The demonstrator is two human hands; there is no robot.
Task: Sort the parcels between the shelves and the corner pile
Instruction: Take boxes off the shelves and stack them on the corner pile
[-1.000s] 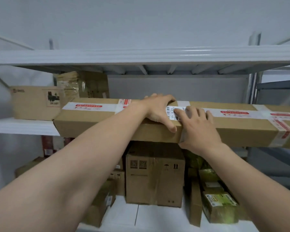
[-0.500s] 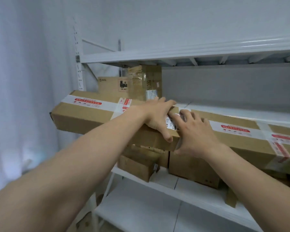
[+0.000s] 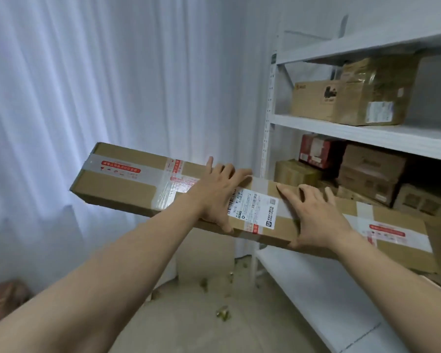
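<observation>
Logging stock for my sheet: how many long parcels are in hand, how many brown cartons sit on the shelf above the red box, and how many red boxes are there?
Long parcel, gripped by left hand and right hand: 1
Brown cartons on that shelf, a plain carton and a tape-wrapped carton: 2
Red box: 1
Total: 4

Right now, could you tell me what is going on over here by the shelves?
A person grips a long taped cardboard parcel with both hands. The left hand and right hand sit on either side of its white shipping label, fingers on top and thumbs over the near edge. The parcel's left end is in front of the white curtain. Its right end is in front of the shelving, where other boxes sit.
</observation>
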